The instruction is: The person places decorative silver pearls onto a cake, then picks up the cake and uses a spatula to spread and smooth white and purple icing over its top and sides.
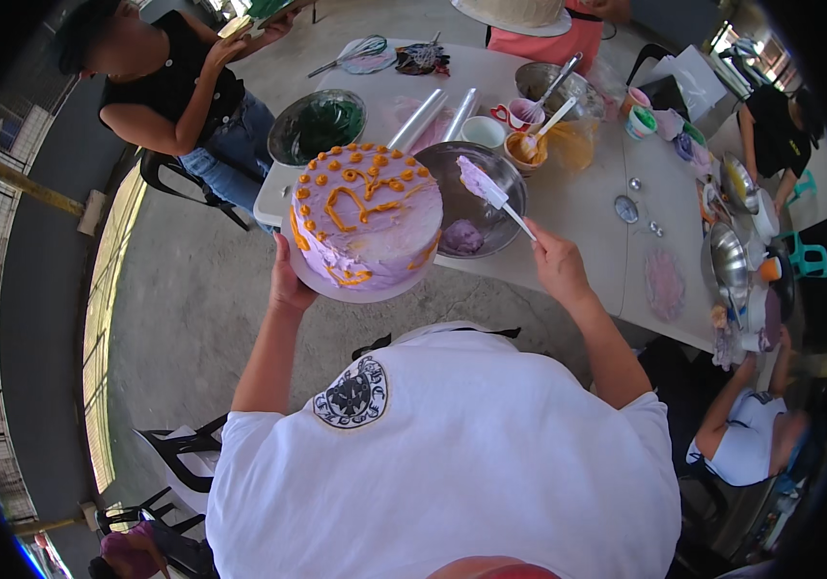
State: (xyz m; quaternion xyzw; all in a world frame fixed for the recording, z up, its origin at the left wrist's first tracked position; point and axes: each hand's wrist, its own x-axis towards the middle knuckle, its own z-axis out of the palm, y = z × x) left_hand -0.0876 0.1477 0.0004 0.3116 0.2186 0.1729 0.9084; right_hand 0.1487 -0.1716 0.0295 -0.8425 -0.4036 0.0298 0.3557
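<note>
My left hand grips the edge of a white cake board from the left and below. On that board stands a round cake covered in lilac icing, with orange piped dots and lines on its top and side. Part of the top, toward its right front, is smeared and has no piping. My right hand holds a spatula by its white handle. Lilac icing clings to the spatula's blade, which is over a metal mixing bowl. A lump of lilac icing lies inside that bowl.
A bowl of dark green icing stands left of two clear plastic-wrapped rolls. Cups and a whisk sit behind my bowl on the white table. Several people work around, one standing at the left. Chairs are behind left.
</note>
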